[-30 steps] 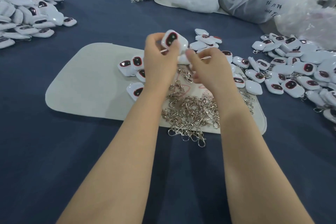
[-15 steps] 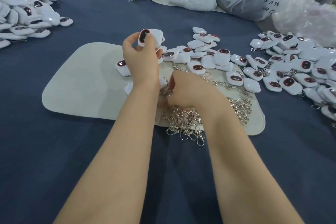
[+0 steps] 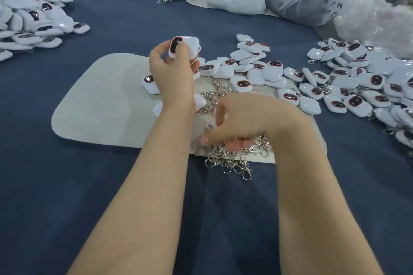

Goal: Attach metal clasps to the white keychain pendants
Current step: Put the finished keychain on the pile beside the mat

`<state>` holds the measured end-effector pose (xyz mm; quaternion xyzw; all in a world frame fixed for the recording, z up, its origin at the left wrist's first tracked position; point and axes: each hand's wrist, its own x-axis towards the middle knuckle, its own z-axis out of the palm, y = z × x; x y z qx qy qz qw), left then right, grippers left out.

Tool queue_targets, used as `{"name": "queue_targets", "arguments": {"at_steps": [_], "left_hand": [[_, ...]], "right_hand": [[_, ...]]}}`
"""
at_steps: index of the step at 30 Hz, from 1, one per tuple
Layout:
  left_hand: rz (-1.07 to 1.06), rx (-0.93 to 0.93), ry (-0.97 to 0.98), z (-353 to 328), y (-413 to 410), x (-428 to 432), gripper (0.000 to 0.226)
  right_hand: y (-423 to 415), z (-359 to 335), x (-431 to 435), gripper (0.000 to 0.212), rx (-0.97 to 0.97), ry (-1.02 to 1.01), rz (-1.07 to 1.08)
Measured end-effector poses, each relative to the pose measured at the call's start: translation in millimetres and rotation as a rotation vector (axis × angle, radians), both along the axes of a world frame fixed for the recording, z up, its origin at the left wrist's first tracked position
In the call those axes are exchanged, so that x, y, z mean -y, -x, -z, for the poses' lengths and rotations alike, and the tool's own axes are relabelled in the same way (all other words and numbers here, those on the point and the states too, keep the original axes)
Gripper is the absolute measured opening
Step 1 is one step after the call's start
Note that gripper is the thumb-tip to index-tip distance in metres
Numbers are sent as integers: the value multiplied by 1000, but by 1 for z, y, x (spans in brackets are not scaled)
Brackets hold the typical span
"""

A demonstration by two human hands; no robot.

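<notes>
The left hand (image 3: pixel 174 73) has its grip closed round a white rounded-square plastic pendant (image 3: pixel 187 48) with a dark face, above the pale grey mat (image 3: pixel 100 100). The right hand (image 3: pixel 248 116) curls down into the heap of silver metal clasps (image 3: pixel 230 163); its fingertips are mostly hidden, so its grip cannot be told.

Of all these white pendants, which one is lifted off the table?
The pendant gripped in the left hand, held above the pad; every other one lies on the table.
</notes>
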<state>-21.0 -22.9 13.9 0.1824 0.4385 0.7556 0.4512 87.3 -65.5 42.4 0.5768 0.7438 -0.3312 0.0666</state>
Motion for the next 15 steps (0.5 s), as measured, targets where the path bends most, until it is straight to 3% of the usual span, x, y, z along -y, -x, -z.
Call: {"name": "queue_targets", "arguments": {"at_steps": [5, 7, 9, 12, 15], "left_hand": [[17, 17, 5, 1, -2, -1, 16], [13, 10, 9, 1, -3, -1, 17], [9, 3, 10, 1, -3, -1, 17], [14, 1, 7, 1, -4, -1, 20], [19, -9, 12, 2, -4, -2, 21]], "right_hand": [[4, 8, -2, 29, 101, 43, -26], [5, 13, -7, 18, 71, -123, 58], [0, 16, -13, 26, 32, -301, 176], [-11, 8, -10, 30, -158, -212, 272], [-21, -8, 4, 39, -104, -93, 197]]}}
